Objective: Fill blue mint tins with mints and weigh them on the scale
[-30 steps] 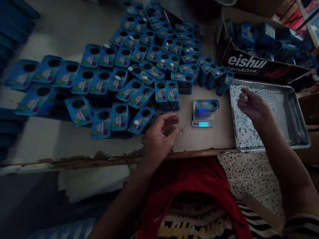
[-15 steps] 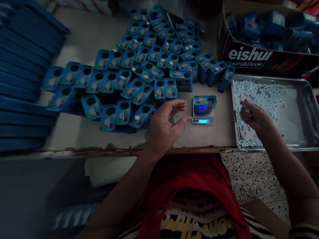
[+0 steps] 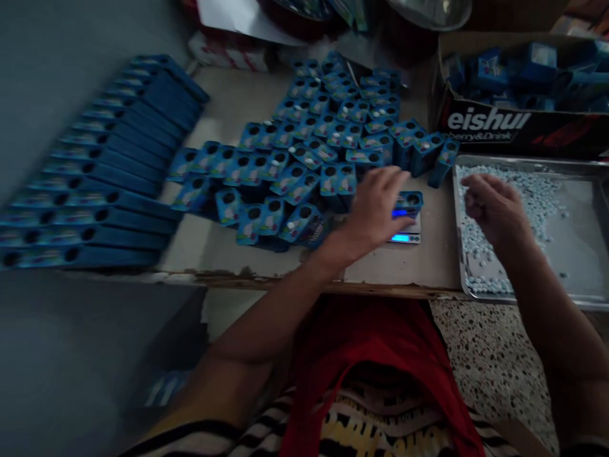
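A small digital scale with a lit blue display sits near the table's front edge. One small blue box rests on its platform, partly hidden behind my left hand. That hand is at the box's left side, thumb and fingers apart; whether it touches the box I cannot tell. My right hand is over the metal tray, its fingers curled into a pinch. Anything between those fingertips is too small to make out. Many pale, small candies lie loose along the tray's left and back.
Blue boxes with round holes on top crowd the table's middle; white candies lie on some. Long rows of blue boxes stand at left. A black carton filled with blue boxes stands behind the tray. A metal bowl is at the back.
My left hand has moved right, up to the box on the scale. My right hand remains over the tray, still pinched. The view has shifted, showing more of the left rows and the back.
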### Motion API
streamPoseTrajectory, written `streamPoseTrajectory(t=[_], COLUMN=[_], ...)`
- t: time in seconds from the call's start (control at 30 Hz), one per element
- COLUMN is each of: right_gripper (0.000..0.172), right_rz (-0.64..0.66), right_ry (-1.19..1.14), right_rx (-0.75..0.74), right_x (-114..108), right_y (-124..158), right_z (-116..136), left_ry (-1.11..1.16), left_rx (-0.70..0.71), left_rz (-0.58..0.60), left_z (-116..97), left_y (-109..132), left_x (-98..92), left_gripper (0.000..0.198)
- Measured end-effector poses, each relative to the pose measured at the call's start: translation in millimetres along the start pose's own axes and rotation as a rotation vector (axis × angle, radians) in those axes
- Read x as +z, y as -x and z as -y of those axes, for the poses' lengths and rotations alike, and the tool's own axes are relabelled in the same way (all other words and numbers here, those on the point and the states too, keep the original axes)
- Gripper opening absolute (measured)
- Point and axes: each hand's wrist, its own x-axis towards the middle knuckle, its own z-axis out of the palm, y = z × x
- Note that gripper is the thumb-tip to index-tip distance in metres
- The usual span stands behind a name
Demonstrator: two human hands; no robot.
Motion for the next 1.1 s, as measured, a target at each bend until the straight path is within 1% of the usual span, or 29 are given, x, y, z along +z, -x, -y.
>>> streamPoseTrajectory(t=[0.03, 0.07, 0.1, 0.13, 0.17, 0.2, 0.23, 0.27, 0.3, 0.33, 0.37, 0.43, 0.47, 0.5, 0.53, 0.57, 0.6, 0.67, 0.73, 0.8, 0.87, 0.93, 1.0, 1.1], right_gripper=[0.033, 0.03, 0.025, 0.027, 0.037, 0.045, 0.046, 0.041, 0.036, 0.031, 0.027, 0.017, 0.012, 0.008, 0.009, 0.013, 0.017, 0.023, 0.03, 0.037, 0.039, 0.032, 0.024, 0.021], right_rz=[-0.062, -0.116, -0.143, -0.154, -0.107, -0.136, -0.144, -0.122, -0.103, -0.073, -0.042, 0.01, 0.03, 0.053, 0.076, 0.106, 0.197, 0.407, 0.58, 0.68, 0.732, 0.772, 0.804, 0.802], right_ry=[0.029, 0.116, 0.275, 0.491, 0.721, 0.841, 0.897, 0.904, 0.879, 0.851, 0.826, 0.796, 0.781, 0.753, 0.711, 0.672, 0.654, 0.719, 0.877, 1.093, 1.293, 1.403, 1.391, 1.206], right_rx=[-0.035, -0.049, -0.076, -0.125, -0.173, -0.258, -0.31, -0.324, -0.33, -0.331, -0.335, -0.379, -0.415, -0.457, -0.491, -0.535, -0.559, -0.616, -0.657, -0.651, -0.6, -0.555, -0.54, -0.525], right_x=[-11.9, -26.7, -43.1, -59.0, -72.5, -81.7, -85.6, -83.5, -75.5, -61.9, -43.7, 2.0, 27.3, 52.7, 77.5, 100.8, 122.2, 158.2, 184.7, 202.8, 214.4, 221.0, 222.2, 210.8], right_y=[1.4, 2.8, 3.7, 3.9, 3.8, 3.9, 4.8, 7.0, 10.6, 15.1, 19.9, 27.7, 29.9, 30.7, 30.2, 28.7, 26.6, 21.4, 16.2, 11.6, 7.3, 3.8, 2.3, 7.2], right_z=[2.3, 1.8, -2.1, -9.2, -18.6, -28.9, -38.5, -46.3, -51.1, -52.8, -51.4, -42.5, -36.8, -31.7, -27.6, -25.0, -23.9, -24.3, -24.6, -22.0, -17.6, -14.6, -15.1, -19.6], left_ry=[-0.05, -0.089, -0.11, -0.113, -0.1, -0.077, -0.051, -0.028, -0.011, -0.006, -0.011, -0.049, -0.105, -0.133, -0.144, -0.156, -0.187, -0.141, -0.037, 0.048, 0.084, 0.101, 0.123, 0.069], left_rx=[0.049, 0.075, 0.084, 0.09, 0.09, 0.085, 0.072, 0.045, 0.0, -0.068, -0.15, -0.331, -0.403, -0.442, -0.468, -0.486, -0.501, -0.532, -0.584, -0.622, -0.639, -0.657, -0.661, -0.649], left_rz=[0.094, 0.195, 0.264, 0.292, 0.282, 0.232, 0.157, 0.067, -0.027, -0.111, -0.184, -0.334, -0.426, -0.489, -0.52, -0.529, -0.523, -0.464, -0.398, -0.331, -0.268, -0.215, -0.174, -0.142], left_z=[-6.5, -11.6, -14.3, -14.0, -10.4, -3.6, 6.4, 19.3, 34.6, 52.1, 71.3, 112.5, 133.9, 155.3, 176.8, 197.9, 218.4, 255.5, 283.8, 301.7, 311.2, 314.8, 314.7, 311.6], left_y=[-7.0, -12.6, -16.9, -19.6, -20.6, -19.6, -16.7, -11.8, -5.3, 2.5, 11.3, 30.7, 41.1, 51.9, 62.9, 74.0, 84.8, 103.5, 116.1, 122.4, 125.5, 129.4, 136.3, 148.6], left_x=[4.6, 6.4, 4.4, -2.4, -14.8, -33.0, -56.9, -85.7, -118.3, -153.1, -188.4, -253.9, -281.3, -303.9, -321.0, -332.5, -338.7, -338.0, -326.8, -313.4, -303.4, -297.4, -292.6, -281.2], left_gripper=[0.068, 0.055, 0.044, 0.039, 0.039, 0.041, 0.044, 0.047, 0.048, 0.049, 0.05, 0.051, 0.052, 0.053, 0.053, 0.055, 0.062, 0.073, 0.074, 0.067, 0.058, 0.052, 0.048, 0.045])
